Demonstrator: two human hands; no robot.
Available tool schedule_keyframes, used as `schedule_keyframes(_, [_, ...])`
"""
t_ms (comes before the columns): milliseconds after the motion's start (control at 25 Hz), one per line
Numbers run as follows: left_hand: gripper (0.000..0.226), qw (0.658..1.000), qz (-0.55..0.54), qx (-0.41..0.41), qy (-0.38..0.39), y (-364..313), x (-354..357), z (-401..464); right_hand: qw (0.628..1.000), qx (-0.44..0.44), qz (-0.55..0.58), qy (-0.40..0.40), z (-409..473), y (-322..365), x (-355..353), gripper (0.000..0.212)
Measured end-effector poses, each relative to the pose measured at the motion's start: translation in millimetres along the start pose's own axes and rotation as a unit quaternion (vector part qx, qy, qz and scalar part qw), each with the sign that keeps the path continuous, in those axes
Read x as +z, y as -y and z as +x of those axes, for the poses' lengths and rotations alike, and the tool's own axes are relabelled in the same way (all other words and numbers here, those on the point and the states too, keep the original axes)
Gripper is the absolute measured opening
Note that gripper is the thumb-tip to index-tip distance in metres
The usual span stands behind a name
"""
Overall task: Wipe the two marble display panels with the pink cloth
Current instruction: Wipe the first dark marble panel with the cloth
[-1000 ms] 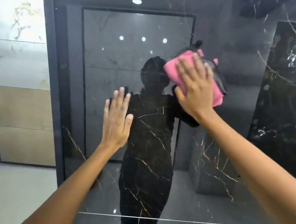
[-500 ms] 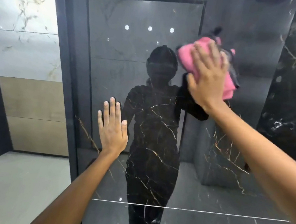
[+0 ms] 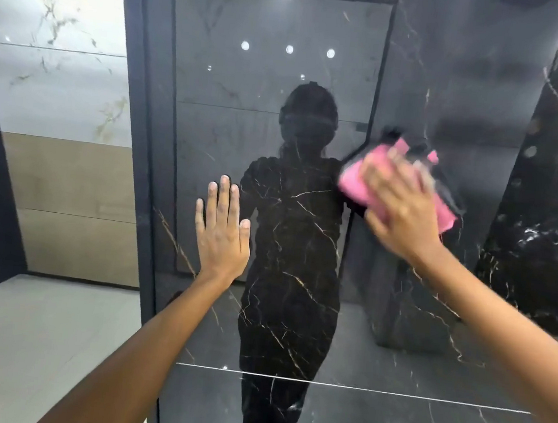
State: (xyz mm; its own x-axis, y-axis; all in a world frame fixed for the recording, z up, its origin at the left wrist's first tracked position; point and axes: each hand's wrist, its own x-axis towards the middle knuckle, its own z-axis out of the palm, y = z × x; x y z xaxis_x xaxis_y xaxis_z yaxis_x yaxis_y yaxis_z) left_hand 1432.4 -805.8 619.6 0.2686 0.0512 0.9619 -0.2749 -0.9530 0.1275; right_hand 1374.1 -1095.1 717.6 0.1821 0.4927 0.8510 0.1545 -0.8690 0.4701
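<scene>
Showroom wall of polished stone slabs. Black marble panel (image 3: pixel 301 248) fills most of the view: glossy, thin gold-white veins, one horizontal seam (image 3: pixel 355 387) low down. Its top and right edges run out of frame, so full extent unknown. Dark frame strip (image 3: pixel 135 127) borders its left side. Left of that, a pale marble slab (image 3: pixel 55 32) over a beige slab (image 3: pixel 72 196), grey floor (image 3: pixel 16 338) below.

The gloss makes the surface hard to read. Reflections overlay the veins: a dark silhouette of the person (image 3: pixel 296 247), ceiling spotlights (image 3: pixel 289 49), a reflected grey rectangle behind. Real marks versus reflections can't be separated in places. Far right shows a darker slab (image 3: pixel 553 205) with white veins; can't tell if it's a second panel or a reflection.

Left hand (image 3: pixel 223 236): flat, fingers straight and together, palm pressed to the black marble panel left of the silhouette. Holds nothing.

Right hand (image 3: pixel 398 206): motion-blurred, fingers spread, pressing the pink cloth (image 3: pixel 360 182) against the panel at about the silhouette's shoulder height, right of centre. Blur hides whether the fingertips curl over the cloth edge; it reads as a flat press. The hand covers the cloth's middle; pink shows at upper left and lower right. A dark reflection edges the cloth.

Both forearms enter from the bottom, cut off below the elbows.
</scene>
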Motion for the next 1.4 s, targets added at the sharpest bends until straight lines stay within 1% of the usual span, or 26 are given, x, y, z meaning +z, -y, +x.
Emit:
schedule_keyframes(40, [0.060, 1.000, -0.014, 0.005, -0.003, -0.2, -1.7, 1.2, 0.995, 0.099, 0.012, -0.026, 32.0, -1.3, -5.6, 0.065])
schedule_keyframes(80, [0.057, 0.999, -0.033, 0.007, -0.007, 2.0, -4.2, 4.3, 0.988, 0.145, 0.020, -0.040, 53.4, 8.3, -5.5, 0.066])
schedule_keyframes(120, [0.053, 0.999, -0.051, 0.004, -0.014, 7.2, -8.4, 10.3, 0.991, 0.124, 0.015, -0.044, 60.1, 23.9, 1.5, 0.068])
schedule_keyframes(200, [0.053, 0.998, -0.061, -0.016, -0.022, 24.2, -17.7, 30.4, 0.999, -0.033, 0.001, 0.018, 29.9, 65.7, 19.9, 0.070])
schedule_keyframes(280, [0.058, 0.999, -0.037, -0.022, -0.007, 43.3, -24.3, 49.1, 0.981, -0.183, -0.009, 0.068, -26.9, 92.8, 30.0, 0.068])
schedule_keyframes(320, [0.060, 1.000, -0.020, -0.011, 0.005, 51.2, -24.6, 52.8, 0.976, -0.205, -0.017, 0.075, -46.9, 93.6, 30.1, 0.068])
schedule_keyframes(360, [0.060, 1.000, -0.008, 0.003, 0.012, 56.6, -23.0, 52.9, 0.979, -0.192, -0.016, 0.070, -53.3, 85.2, 25.7, 0.070])
schedule_keyframes(400, [0.061, 1.000, -0.003, 0.014, 0.012, 58.5, -21.5, 50.9, 0.989, -0.138, -0.016, 0.051, -46.0, 70.4, 21.3, 0.073])
schedule_keyframes(440, [0.061, 1.000, -0.002, 0.019, 0.008, 58.3, -20.4, 49.3, 0.998, -0.047, -0.011, 0.027, -26.2, 55.1, 15.0, 0.074])
schedule_keyframes(520, [0.062, 1.000, -0.005, 0.022, 0.002, 58.0, -19.2, 49.2, 0.990, 0.141, 0.002, -0.028, 43.5, 28.2, -1.0, 0.068])
schedule_keyframes(560, [0.062, 1.000, -0.007, 0.023, 0.001, 58.4, -19.2, 49.6, 0.979, 0.198, 0.020, -0.044, 83.9, 22.9, -5.2, 0.065])
schedule_keyframes(600, [0.062, 1.000, -0.008, 0.025, 0.000, 59.7, -19.1, 49.9, 0.976, 0.212, 0.032, -0.045, 120.7, 28.8, -6.4, 0.065])
schedule_keyframes(640, [0.061, 1.000, -0.011, 0.027, -0.001, 61.5, -18.6, 50.1, 0.981, 0.184, 0.035, -0.044, 147.6, 44.6, -2.7, 0.067])
schedule_keyframes(680, [0.061, 0.999, -0.017, 0.029, -0.002, 62.9, -18.0, 50.1, 0.992, 0.113, 0.034, -0.039, 159.8, 64.3, 5.1, 0.068])
schedule_keyframes(760, [0.060, 0.999, -0.028, 0.038, -0.004, 64.6, -17.1, 49.9, 0.997, -0.075, 0.011, -0.012, 136.2, 103.9, 25.8, 0.066])
schedule_keyframes(880, [0.060, 0.999, -0.024, 0.041, 0.000, 67.1, -17.7, 51.8, 0.952, -0.285, -0.033, 0.106, 16.4, 134.1, 40.3, 0.065])
schedule_keyframes(920, [0.060, 0.999, -0.019, 0.038, 0.002, 66.1, -17.6, 52.1, 0.936, -0.323, -0.040, 0.138, -19.0, 128.2, 34.9, 0.063])
schedule_keyframes(960, [0.061, 0.999, -0.013, 0.032, 0.002, 64.4, -17.0, 50.9, 0.929, -0.342, -0.034, 0.138, -39.8, 111.3, 29.5, 0.062])
schedule_keyframes(1000, [0.062, 1.000, -0.009, 0.028, -0.001, 62.5, -15.7, 48.9, 0.938, -0.325, -0.028, 0.120, -44.7, 87.2, 24.4, 0.061])
schedule_keyframes(1040, [0.062, 1.000, -0.007, 0.027, -0.003, 61.5, -15.3, 47.3, 0.960, -0.262, -0.026, 0.090, -35.9, 62.3, 19.2, 0.061])
schedule_keyframes(1120, [0.062, 1.000, -0.004, 0.029, 0.003, 62.0, -17.4, 47.9, 0.999, -0.040, -0.032, 0.018, 7.8, 21.7, 7.5, 0.065])
schedule_keyframes(1160, [0.062, 1.000, -0.002, 0.027, 0.011, 62.3, -19.3, 49.4, 0.997, 0.072, -0.024, -0.001, 27.3, 15.4, 2.5, 0.067])
schedule_keyframes(1200, [0.062, 1.000, -0.004, 0.019, 0.019, 61.3, -21.6, 50.3, 0.992, 0.127, -0.010, -0.009, 36.3, 23.0, 2.3, 0.068])
schedule_keyframes(1240, [0.061, 1.000, -0.012, 0.004, 0.023, 57.5, -23.6, 48.9, 0.994, 0.109, -0.007, 0.000, 29.1, 39.0, 8.5, 0.072])
schedule_keyframes(1320, [0.060, 0.998, -0.049, -0.016, 0.025, 39.2, -24.5, 33.4, 0.994, -0.054, -0.008, 0.091, -32.1, 91.5, 29.0, 0.079])
schedule_keyframes(1400, [0.058, 0.996, -0.086, 0.007, 0.038, 13.9, -19.6, -3.9, 0.951, -0.237, -0.021, 0.197, -120.3, 131.1, 37.2, 0.084])
